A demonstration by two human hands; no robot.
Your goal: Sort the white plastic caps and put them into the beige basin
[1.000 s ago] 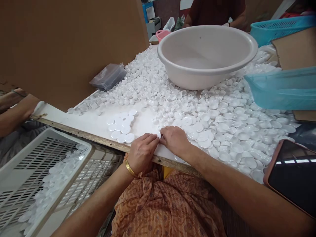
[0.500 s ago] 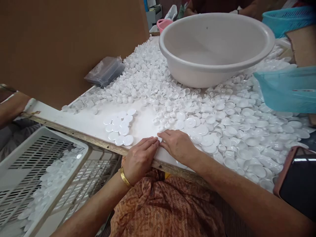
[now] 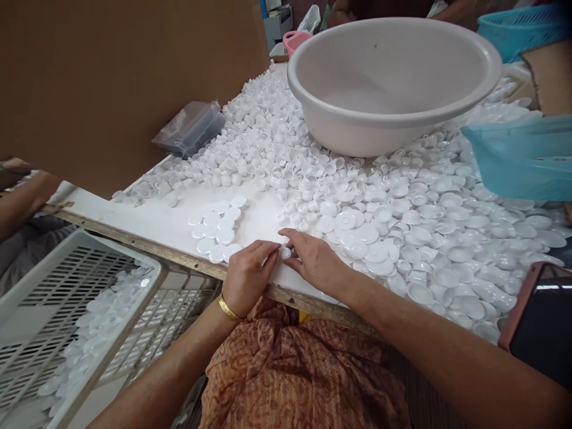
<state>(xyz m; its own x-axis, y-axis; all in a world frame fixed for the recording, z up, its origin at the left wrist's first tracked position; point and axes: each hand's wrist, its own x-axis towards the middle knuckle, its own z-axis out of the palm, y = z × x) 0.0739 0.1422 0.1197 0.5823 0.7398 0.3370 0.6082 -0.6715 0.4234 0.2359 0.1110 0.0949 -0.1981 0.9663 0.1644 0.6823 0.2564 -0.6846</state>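
Note:
Just above the table edge, a small round white piece [image 3: 285,253] sits between my two hands; it looks like glazed ceramic, and its exact kind is hard to make out. My left hand [image 3: 249,273], with a gold bracelet at the wrist, is closed, its thumb and fingertips pinched at the piece's left side. From the right, my right hand [image 3: 315,259] curls its thumb and forefinger around the same piece. A group of white discs [image 3: 218,228] lies flat left of my hands. Tiny white pieces and saucer-like dishes [image 3: 346,220] lie just beyond my right hand.
Heaped miniature white ware spreads around a large pale basin [image 3: 393,113]. A blue basket [image 3: 522,161] and a phone [image 3: 543,322] are at right. A white crate [image 3: 152,268] stands below the edge at left. A brown board [image 3: 134,89] rises behind; other people's arms show beyond.
My hands have drawn slightly apart, showing more of the small white piece between them. My left hand has shifted a little left, and the right thumb and forefinger have spread wider.

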